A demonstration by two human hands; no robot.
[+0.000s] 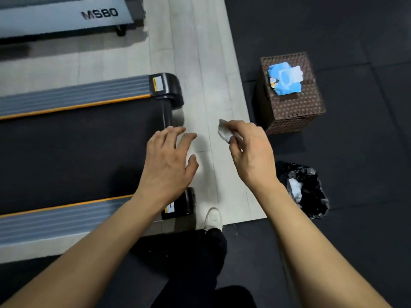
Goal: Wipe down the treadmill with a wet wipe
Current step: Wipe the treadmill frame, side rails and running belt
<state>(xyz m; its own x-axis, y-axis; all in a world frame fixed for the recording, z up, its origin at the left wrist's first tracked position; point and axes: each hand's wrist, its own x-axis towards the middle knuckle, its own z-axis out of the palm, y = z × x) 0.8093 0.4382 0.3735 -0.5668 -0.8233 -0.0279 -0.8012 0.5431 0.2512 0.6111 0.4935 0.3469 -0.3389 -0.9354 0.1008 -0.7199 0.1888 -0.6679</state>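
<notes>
Head view: our right hand (251, 152) pinches a crumpled wet wipe (225, 132) above the pale floor, just past the treadmill (77, 152) end. Our left hand (168, 161) hovers with fingers spread and relaxed over the belt's rear edge. A wipes pack (284, 78) lies on the wicker box (293, 112).

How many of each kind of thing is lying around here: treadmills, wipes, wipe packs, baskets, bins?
Treadmills: 2, the near treadmill and the one marked MS80.
Crumpled wipes: 2, one pinched in the right hand, one in the bin.
Wipe packs: 1, the blue pack.
Wicker baskets: 1, the brown basket.
Bins: 1, the black-lined bin.
Total: 7.
</notes>
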